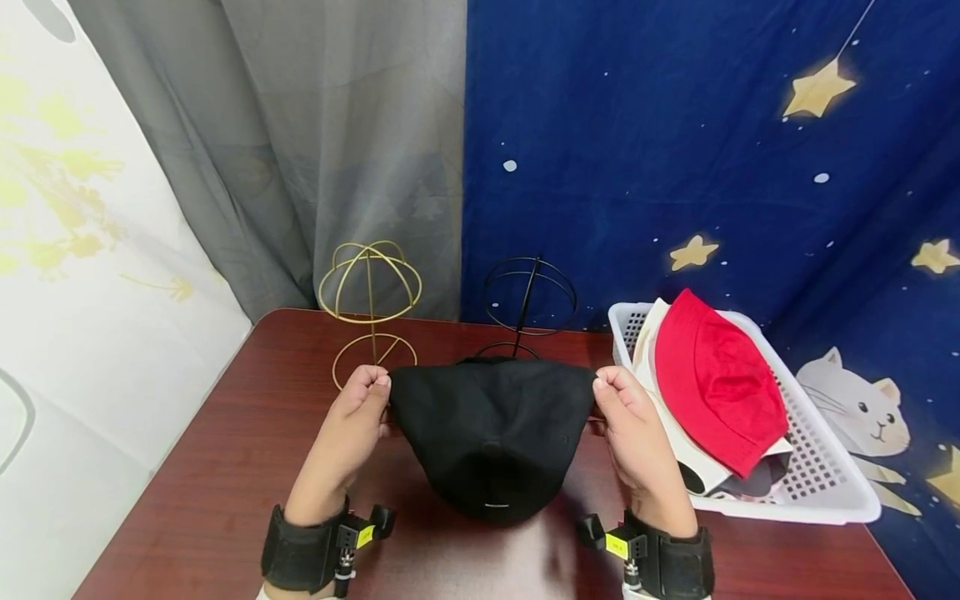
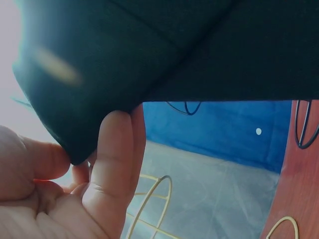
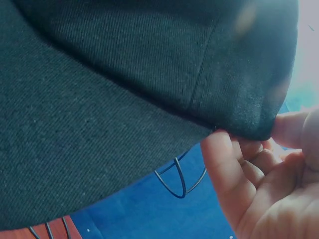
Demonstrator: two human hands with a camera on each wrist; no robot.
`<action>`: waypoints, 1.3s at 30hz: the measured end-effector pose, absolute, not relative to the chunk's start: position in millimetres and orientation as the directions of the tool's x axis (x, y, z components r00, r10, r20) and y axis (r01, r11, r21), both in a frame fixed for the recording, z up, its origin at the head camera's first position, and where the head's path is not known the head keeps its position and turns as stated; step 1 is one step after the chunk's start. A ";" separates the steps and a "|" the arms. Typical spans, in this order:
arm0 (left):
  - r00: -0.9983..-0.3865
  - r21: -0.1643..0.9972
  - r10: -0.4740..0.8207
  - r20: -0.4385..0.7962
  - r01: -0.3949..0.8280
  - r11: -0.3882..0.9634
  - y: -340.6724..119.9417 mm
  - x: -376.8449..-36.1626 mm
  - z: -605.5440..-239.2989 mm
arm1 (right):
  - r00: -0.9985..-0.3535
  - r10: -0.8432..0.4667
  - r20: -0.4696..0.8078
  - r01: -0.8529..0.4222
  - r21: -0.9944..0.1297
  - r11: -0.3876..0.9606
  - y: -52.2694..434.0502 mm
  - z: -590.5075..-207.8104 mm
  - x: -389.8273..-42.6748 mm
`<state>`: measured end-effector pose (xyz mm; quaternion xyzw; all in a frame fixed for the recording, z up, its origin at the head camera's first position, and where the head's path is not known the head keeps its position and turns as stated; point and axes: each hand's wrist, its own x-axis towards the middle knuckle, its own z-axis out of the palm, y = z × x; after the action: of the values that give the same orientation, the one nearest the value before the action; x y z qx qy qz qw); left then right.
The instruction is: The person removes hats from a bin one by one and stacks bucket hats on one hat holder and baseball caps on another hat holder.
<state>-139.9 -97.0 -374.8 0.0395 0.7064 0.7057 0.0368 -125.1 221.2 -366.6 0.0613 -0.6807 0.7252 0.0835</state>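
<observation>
A black cap [image 1: 495, 442] is stretched between my two hands above the table. My left hand [image 1: 356, 417] pinches the cap's left corner between thumb and fingers. At the opposite corner, my right hand [image 1: 630, 425] grips the edge in the same way. In the left wrist view the thumb and fingers [image 2: 113, 164] close on the pointed corner of the black fabric. The right wrist view shows a seam in the cap [image 3: 99, 129], with the right fingertips [image 3: 219, 154] at its edge. The cap hides part of the table behind it.
Behind the cap stand a gold wire hat stand [image 1: 370, 283] and a black wire hat stand [image 1: 525, 300]. On the right is a white basket [image 1: 832, 492] with a red bucket hat [image 1: 712, 375] atop other hats. Curtains rise behind the brown table [image 1: 202, 467].
</observation>
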 end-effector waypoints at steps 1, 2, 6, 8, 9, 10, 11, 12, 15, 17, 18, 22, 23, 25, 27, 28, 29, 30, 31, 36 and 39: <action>-0.994 1.000 0.108 0.006 0.006 0.003 -96.0 -139.8 -374.8 | -0.979 0.044 0.197 -0.199 -0.979 -0.052 221.2 -366.7 -125.2; -0.994 1.000 0.107 0.008 0.009 0.010 -94.9 -139.8 -374.9 | -0.980 0.046 0.194 -0.196 -0.980 -0.046 221.3 -367.0 -125.4; -0.992 0.999 0.123 0.015 0.019 0.032 -91.6 -139.8 -375.1 | -0.980 0.045 0.193 -0.194 -0.981 -0.020 222.7 -368.0 -126.1; -0.992 0.999 0.128 0.017 0.022 0.034 -91.1 -139.9 -375.3 | -0.981 0.039 0.190 -0.191 -0.982 -0.011 223.5 -368.1 -126.4; -0.991 0.999 0.129 0.017 0.022 0.033 -91.2 -140.0 -375.4 | -0.982 0.036 0.185 -0.185 -0.983 -0.003 223.9 -368.1 -126.5; -0.992 0.999 0.129 0.018 0.023 0.033 -91.2 -140.3 -375.4 | -0.983 0.033 0.179 -0.179 -0.984 0.008 224.5 -367.7 -126.7; -0.992 0.999 0.127 0.020 0.025 0.036 -91.5 -140.5 -375.4 | -0.985 0.028 0.169 -0.169 -0.985 0.015 225.1 -367.2 -126.6; -0.992 0.999 0.128 0.022 0.028 0.040 -91.8 -140.7 -375.5 | -0.987 0.023 0.160 -0.159 -0.987 0.029 225.7 -366.8 -126.6; -0.991 0.997 0.130 0.033 0.042 0.061 -92.9 -141.0 -375.8 | -0.991 0.010 0.130 -0.129 -0.989 0.070 227.0 -366.0 -126.1; -0.989 0.996 0.137 0.045 0.054 0.067 -93.3 -140.9 -375.9 | -0.993 0.006 0.120 -0.119 -0.989 0.084 227.3 -365.6 -125.7; -0.989 0.996 0.140 0.050 0.060 0.068 -93.4 -140.7 -375.9 | -0.993 0.006 0.119 -0.118 -0.989 0.088 227.5 -365.6 -125.6; -0.987 0.994 0.146 0.062 0.074 0.081 -94.5 -139.2 -376.1 | -0.994 0.001 0.113 -0.112 -0.990 0.080 227.7 -367.2 -124.6; -0.987 0.993 0.145 0.063 0.076 0.087 -94.7 -139.0 -376.2 | -0.994 0.000 0.114 -0.113 -0.991 0.073 227.7 -367.7 -124.4; -0.988 0.992 0.142 0.064 0.078 0.096 -95.4 -137.6 -376.5 | -0.993 -0.006 0.115 -0.115 -0.991 0.063 226.9 -369.4 -123.5; -0.989 0.990 0.133 0.068 0.083 0.111 -96.8 -135.8 -376.7 | -0.993 -0.014 0.119 -0.120 -0.991 0.058 225.4 -370.8 -123.1; -0.989 0.990 0.129 0.073 0.088 0.115 -97.8 -135.3 -376.9 | -0.993 -0.017 0.118 -0.119 -0.991 0.056 224.3 -371.2 -123.2; -0.989 0.987 0.126 0.081 0.097 0.128 -99.2 -134.7 -376.7 | -0.993 -0.021 0.114 -0.115 -0.992 0.059 222.8 -371.5 -123.5; -0.988 0.984 0.124 0.089 0.106 0.140 -100.9 -133.9 -376.2 | -0.994 -0.024 0.110 -0.112 -0.991 0.069 221.3 -371.6 -123.8; -0.988 0.981 0.121 0.097 0.115 0.154 -103.0 -133.0 -375.7 | -0.994 -0.028 0.106 -0.108 -0.991 0.076 219.7 -371.6 -124.0; -0.981 0.959 0.130 0.147 0.173 0.222 -116.3 -127.9 -370.7 | -0.992 -0.062 0.109 -0.112 -0.993 0.037 209.2 -372.7 -126.9; -0.977 0.927 0.115 0.179 0.207 0.313 -129.0 -127.7 -363.7 | -0.989 -0.101 0.112 -0.110 -0.994 -0.024 197.4 -372.8 -130.7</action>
<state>-127.7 -129.0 -363.7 0.0995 0.8092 0.5777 -0.0394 -130.7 197.4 -372.8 0.0757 -0.6987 0.7114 0.0032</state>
